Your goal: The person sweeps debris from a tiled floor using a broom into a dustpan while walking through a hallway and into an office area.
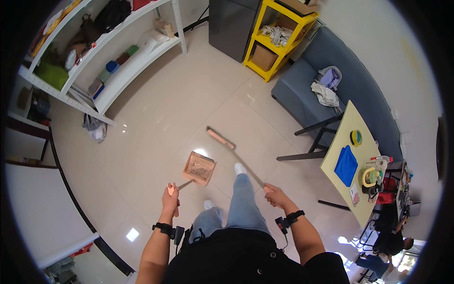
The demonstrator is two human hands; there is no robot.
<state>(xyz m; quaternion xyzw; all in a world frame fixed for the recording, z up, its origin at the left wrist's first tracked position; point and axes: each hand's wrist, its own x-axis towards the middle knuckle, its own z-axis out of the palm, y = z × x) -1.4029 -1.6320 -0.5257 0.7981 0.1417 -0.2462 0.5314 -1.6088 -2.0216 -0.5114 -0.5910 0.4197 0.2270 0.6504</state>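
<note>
My left hand (170, 201) grips the pinkish handle of a long-handled dustpan (199, 168). Grey dust or debris lies in the dustpan's tray, which is at or just above the floor in front of me. My right hand (277, 196) is closed around the handle of a broom (244, 164). The broom's pink head with dark bristles (220, 137) is slightly blurred and lies beyond the dustpan, to its right. The two tools are apart. Both of my wrists carry black straps with small devices.
Glossy tiles (159, 142) cover the floor. White shelving (138, 67) stands at the far left, with a plastic bag (95, 128) beside it. Ahead are a dark cabinet (232, 28) and a yellow shelf (267, 53). A blue-grey sofa (294, 88) and cluttered table (330, 159) are right; people (388, 243) sit behind.
</note>
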